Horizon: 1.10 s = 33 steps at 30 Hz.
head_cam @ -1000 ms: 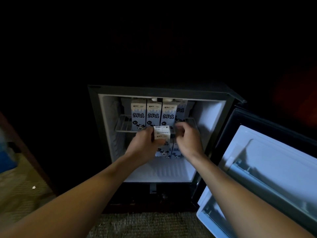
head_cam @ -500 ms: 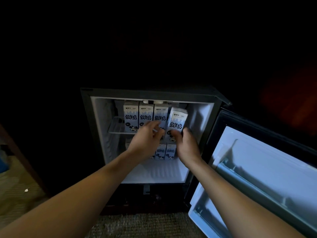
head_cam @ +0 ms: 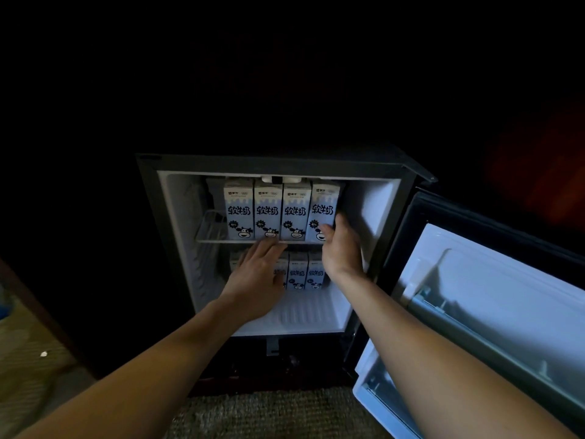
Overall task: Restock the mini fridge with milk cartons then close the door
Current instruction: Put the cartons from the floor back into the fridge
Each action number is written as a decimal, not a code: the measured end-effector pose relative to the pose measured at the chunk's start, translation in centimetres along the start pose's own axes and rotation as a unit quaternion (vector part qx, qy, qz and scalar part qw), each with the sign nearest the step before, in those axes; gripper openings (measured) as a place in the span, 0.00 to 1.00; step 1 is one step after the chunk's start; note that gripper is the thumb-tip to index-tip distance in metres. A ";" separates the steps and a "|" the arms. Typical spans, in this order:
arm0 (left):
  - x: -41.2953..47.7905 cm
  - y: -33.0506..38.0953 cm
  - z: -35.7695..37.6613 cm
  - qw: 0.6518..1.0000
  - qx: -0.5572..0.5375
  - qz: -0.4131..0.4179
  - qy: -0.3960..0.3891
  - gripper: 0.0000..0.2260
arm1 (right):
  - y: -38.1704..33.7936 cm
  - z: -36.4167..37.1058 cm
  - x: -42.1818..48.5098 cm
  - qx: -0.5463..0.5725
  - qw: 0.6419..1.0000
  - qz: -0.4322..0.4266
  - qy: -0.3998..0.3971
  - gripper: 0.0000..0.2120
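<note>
The mini fridge (head_cam: 285,163) stands open on the carpet (head_cam: 269,413), its door (head_cam: 493,296) swung wide to the right. Four milk cartons stand in a row on the wire shelf (head_cam: 210,223) in the upper half. The right hand (head_cam: 340,248) grips the rightmost carton (head_cam: 323,204): its thumb lies across the lower front and its fingers (head_cam: 341,220) curl round the right side. That carton leans slightly, touching the three other cartons (head_cam: 267,210), which stand upright to its left. The left hand (head_cam: 258,274) is flat, its fingers (head_cam: 269,245) straight and together, their tips at the front edge of the shelf under the second carton, holding nothing. More lower cartons (head_cam: 305,270) stand on the fridge floor below, partly hidden behind the left hand.
</note>
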<state>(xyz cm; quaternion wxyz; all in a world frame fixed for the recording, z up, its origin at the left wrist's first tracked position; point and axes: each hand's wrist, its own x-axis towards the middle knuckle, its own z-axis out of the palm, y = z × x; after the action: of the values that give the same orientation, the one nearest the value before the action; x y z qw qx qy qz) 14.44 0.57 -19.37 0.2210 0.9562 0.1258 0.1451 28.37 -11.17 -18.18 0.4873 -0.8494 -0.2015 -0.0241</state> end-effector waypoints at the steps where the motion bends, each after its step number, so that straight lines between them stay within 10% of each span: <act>1: -0.1 0.0 0.0 1.000 0.006 0.002 -0.003 0.29 | 0.1 0.1 0.1 -0.013 1.000 -0.008 0.003 0.13; 25: 0.1 0.4 0.3 0.998 0.036 -0.003 -0.049 0.28 | 2.2 1.3 -0.1 -0.153 0.988 0.012 0.014 0.08; 33: 0.2 1.0 -1.4 0.994 0.060 0.004 -0.086 0.27 | 1.8 -0.3 -2.2 -0.157 0.981 -0.007 -0.110 0.38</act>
<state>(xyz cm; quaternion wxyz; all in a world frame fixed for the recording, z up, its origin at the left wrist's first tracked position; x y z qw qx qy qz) 14.34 0.36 -17.63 0.1729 0.9771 0.1109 0.0550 27.04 -12.91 -20.06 0.3224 -0.9113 -0.2537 0.0350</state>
